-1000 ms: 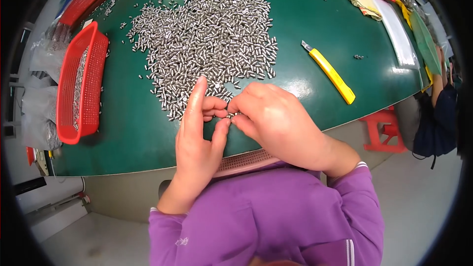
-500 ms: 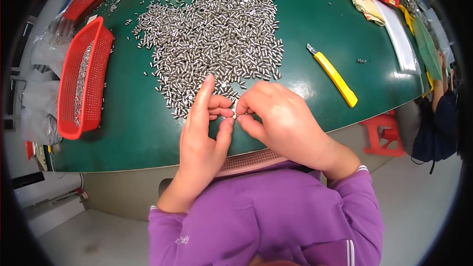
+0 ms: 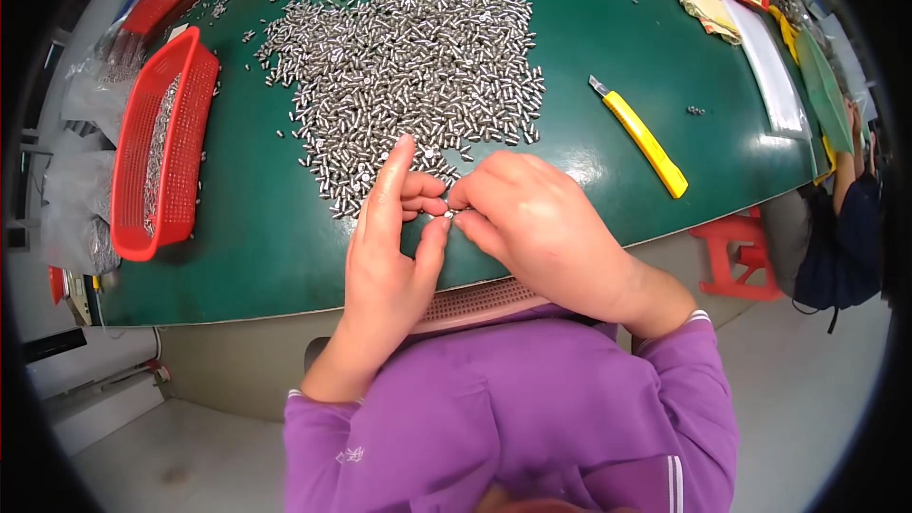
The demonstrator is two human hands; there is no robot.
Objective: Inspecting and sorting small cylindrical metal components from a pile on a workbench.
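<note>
my left hand [image 3: 385, 256] and right hand [image 3: 537, 223] have drifted a little toward the frame's centre over the last second, fingertips still pinched together on one small metal pin [image 3: 446, 214] between them. the big pile of pins [image 3: 418, 57] on the green tabletop [image 3: 256, 237] looks unchanged above, so this piece is still being worked in hand.
</note>
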